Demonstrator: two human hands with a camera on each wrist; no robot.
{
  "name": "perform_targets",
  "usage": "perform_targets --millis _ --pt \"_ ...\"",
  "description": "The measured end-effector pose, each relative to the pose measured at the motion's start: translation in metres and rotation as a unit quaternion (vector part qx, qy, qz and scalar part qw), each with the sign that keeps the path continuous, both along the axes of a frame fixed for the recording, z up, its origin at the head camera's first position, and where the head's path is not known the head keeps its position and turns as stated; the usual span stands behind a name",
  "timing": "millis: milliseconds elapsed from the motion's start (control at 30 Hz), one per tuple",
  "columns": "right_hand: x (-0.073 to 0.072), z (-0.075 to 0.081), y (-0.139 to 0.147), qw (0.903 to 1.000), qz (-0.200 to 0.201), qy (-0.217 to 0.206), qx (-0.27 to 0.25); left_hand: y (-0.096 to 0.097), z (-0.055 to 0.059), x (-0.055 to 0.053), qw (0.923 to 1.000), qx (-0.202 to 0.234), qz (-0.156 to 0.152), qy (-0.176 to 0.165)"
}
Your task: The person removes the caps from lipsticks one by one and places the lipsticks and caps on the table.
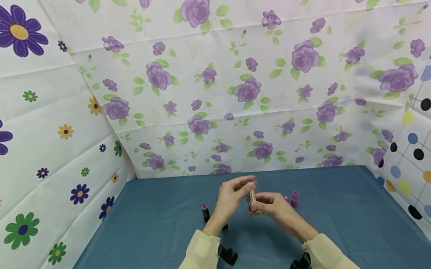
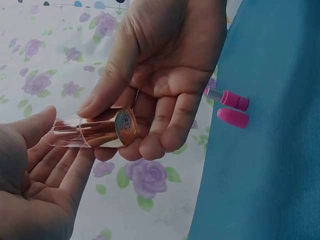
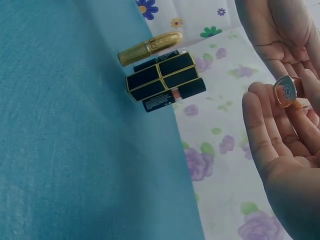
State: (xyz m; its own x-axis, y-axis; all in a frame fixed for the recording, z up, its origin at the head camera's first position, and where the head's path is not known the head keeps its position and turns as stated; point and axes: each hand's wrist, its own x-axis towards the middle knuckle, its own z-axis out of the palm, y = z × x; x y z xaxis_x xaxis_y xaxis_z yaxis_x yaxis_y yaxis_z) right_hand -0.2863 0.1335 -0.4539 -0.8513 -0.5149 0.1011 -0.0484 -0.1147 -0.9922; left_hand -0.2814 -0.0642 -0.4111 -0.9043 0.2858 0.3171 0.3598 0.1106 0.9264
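Note:
A lipstick tube [image 1: 252, 197] with a clear cap and a shiny gold base [image 2: 126, 126] is held between both hands, above the table. My left hand [image 1: 231, 197] pinches the clear cap end from above, thumb on one side and fingers on the other. Lower down, my right hand [image 1: 277, 209] grips the gold base between thumb and fingers. The right wrist view shows the round end of the base [image 3: 285, 92] with a small label, beside the right fingers. Cap and base appear joined; whether they are loosened I cannot tell.
Left of the hands stand black tubes with gold edges [image 3: 162, 77], a gold tube [image 3: 150, 48] and a black tube with a pale band [image 3: 189, 89]. On the right are a pink tube [image 2: 235, 100] with a silver collar and a rounded pink piece [image 2: 233, 118]. Blue cloth [image 1: 151, 237] covers the table.

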Motion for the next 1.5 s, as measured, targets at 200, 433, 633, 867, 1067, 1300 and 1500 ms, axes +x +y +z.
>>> perform_targets --millis 200,433,633,867,1067,1300,1500 --pt "-0.001 -0.001 0.000 0.9998 0.002 0.013 0.012 -0.001 0.001 0.002 0.9998 -0.001 0.018 -0.003" --pt "0.000 -0.010 -0.002 0.9951 0.006 0.029 0.095 -0.005 0.006 0.004 0.9981 0.040 0.047 -0.006" --pt "-0.002 -0.010 0.000 0.9957 0.009 0.034 0.085 -0.007 0.009 0.002 0.9975 0.038 0.059 0.009" --pt "-0.003 -0.008 0.004 0.9957 0.019 0.032 0.085 -0.008 0.007 0.002 0.9956 0.052 0.078 0.002" --pt "-0.003 -0.009 0.007 0.9950 0.018 0.028 0.094 -0.004 0.004 0.002 0.9919 0.076 0.102 0.006" --pt "-0.005 -0.009 0.011 0.9949 0.020 0.019 0.097 -0.001 -0.002 0.002 0.9853 0.097 0.139 0.021" --pt "-0.006 -0.008 0.017 0.9924 0.004 0.030 0.119 0.003 -0.008 0.003 0.9870 0.070 0.143 0.022"
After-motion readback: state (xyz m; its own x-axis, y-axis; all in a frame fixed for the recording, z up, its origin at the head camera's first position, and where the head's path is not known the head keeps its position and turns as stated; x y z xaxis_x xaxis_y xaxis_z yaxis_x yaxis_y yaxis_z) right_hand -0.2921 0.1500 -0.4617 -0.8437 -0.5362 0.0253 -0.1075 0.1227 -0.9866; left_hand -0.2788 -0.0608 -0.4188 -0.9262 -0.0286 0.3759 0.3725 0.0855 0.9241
